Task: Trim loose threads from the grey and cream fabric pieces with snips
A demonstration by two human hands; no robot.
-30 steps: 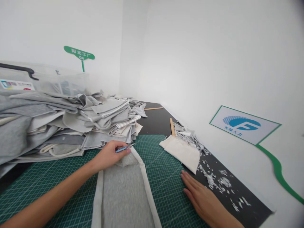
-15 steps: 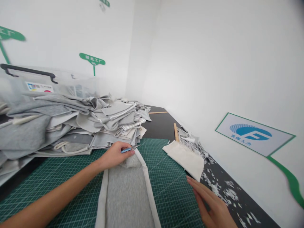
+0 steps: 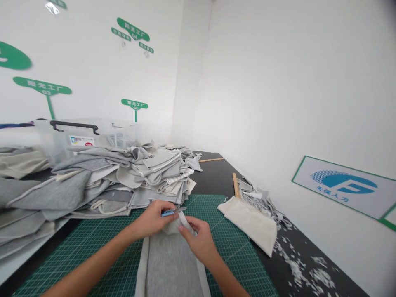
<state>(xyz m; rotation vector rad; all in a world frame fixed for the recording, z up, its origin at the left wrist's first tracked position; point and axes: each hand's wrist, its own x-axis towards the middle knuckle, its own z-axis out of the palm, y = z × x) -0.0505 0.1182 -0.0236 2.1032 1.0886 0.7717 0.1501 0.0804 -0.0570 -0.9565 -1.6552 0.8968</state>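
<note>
A long grey fabric piece with white edging lies on the green cutting mat, running toward me. My left hand is closed at its far end, holding small blue-handled thread snips, metal tip pointing right. The fabric's far end is bunched under the left fingers. My right hand is closed in a pinch on the white edging, just right of the snips' tip. Whether the blades touch the edging I cannot tell.
Heaped grey and white fabric pieces fill the left, before a clear plastic bin. A folded cream cloth lies at the mat's right edge. White scraps litter the black table beyond, near a wooden strip.
My right hand has come in from the lower right and pinched the white edging beside my left hand. The left hand still holds the snips. The camera view has tilted up and turned slightly left.
</note>
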